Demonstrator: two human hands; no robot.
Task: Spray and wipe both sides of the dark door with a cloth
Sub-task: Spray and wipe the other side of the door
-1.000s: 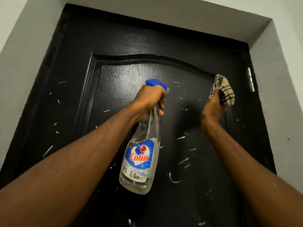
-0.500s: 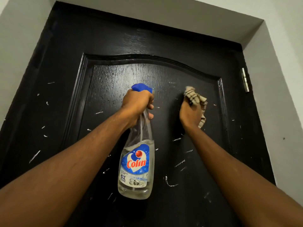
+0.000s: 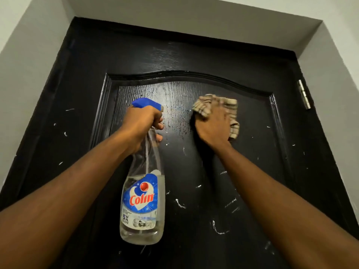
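Dark door (image 3: 194, 55), wet panel: right hand (image 3: 213, 127) presses cloth (image 3: 217, 102), wiping; left hand (image 3: 141, 125) grips spray bottle (image 3: 143, 200). Next, likely lower specks.

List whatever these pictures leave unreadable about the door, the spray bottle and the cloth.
Head view only:
The dark door: lower part cut off by the bottom edge; its other side faces away.
The spray bottle: trigger hidden under the left hand; the small print on its label is too small.
The cloth: motion-blurred and partly covered by the right hand, so its pattern is unclear.
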